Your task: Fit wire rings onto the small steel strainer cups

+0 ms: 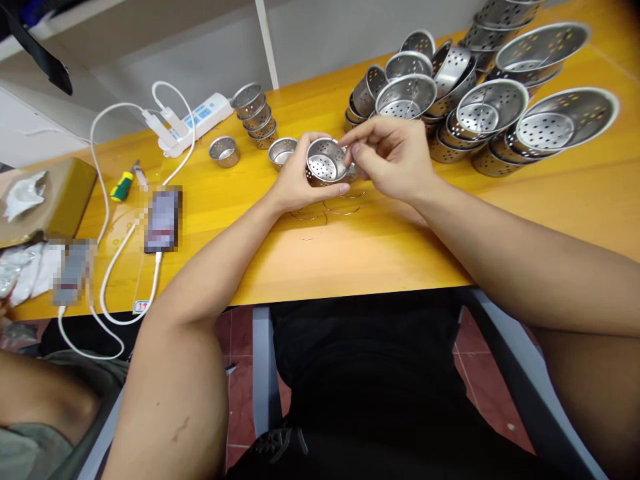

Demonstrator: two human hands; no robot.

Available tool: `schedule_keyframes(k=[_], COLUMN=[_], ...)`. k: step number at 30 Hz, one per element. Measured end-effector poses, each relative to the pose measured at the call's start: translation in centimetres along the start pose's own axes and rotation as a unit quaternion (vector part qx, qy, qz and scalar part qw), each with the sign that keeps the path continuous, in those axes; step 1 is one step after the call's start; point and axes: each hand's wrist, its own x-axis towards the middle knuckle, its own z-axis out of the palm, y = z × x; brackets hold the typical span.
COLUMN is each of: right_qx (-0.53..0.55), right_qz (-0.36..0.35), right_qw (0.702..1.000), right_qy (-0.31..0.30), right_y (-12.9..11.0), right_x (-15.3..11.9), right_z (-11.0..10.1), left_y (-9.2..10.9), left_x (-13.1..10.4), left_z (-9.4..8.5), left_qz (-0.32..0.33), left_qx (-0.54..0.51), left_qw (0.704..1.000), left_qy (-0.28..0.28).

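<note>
My left hand is wrapped round a small perforated metal cup, its open top tilted toward me. At the cup's right rim is my right hand, thumb and index finger drawn together in a pinch; whatever lies between them is too small to make out. Just left of the held cup stands another metal cup, partly covered by my left fingers. Thin curved wires lie on the yellow table below my hands.
Stacked perforated cups crowd the right back. A shorter cup stack and a single cup stand left, near a white power strip. Two phones on cables, a screwdriver and a cardboard box lie further left. Another person's leg shows lower left.
</note>
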Motion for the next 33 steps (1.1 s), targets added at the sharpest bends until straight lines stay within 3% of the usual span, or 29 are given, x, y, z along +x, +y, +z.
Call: schedule_keyframes(k=[5,10,16,20,26,31,33], right_qx=[-0.016,-0.02,-0.047,-0.069,-0.096,-0.161,-0.179], right_qz=[-0.008,-0.012,0.011,-0.017,-0.003,-0.054,-0.044], right_qw=[0.998,0.995,0.996,0.993,0.992,0.98,0.978], right_qy=[0.068,0.098,0.078,0.09,0.085,0.107,0.097], right_y=[0.0,-0.6,-1.2,-0.9,-1.0,-1.1,-1.0], right_x=[0.2,0.0,0.1,0.3,0.3,0.3,0.2], right_z=[-0.4,0.1,0.2,-0.1,-0.2,-0.4,-0.4], left_y=[-1.8,-1.4,-0.2,-0.1,-0.5,-1.5,-1.7], left_x=[0.0,0.5,0.7,0.5,0.4,0.5,0.5], left_z=[0.2,-0.1,-0.4,-0.3,-0.1,0.1,0.1], left_qz=[0.022,0.024,0.011,0.005,0.005,0.008,0.008], left_qx=[0.036,0.047,0.048,0.028,-0.003,-0.007,-0.003], left_qw=[0.998,0.997,0.997,0.998,0.999,0.999,0.999], left_qy=[0.039,0.06,0.067,0.057,0.032,0.038,0.037])
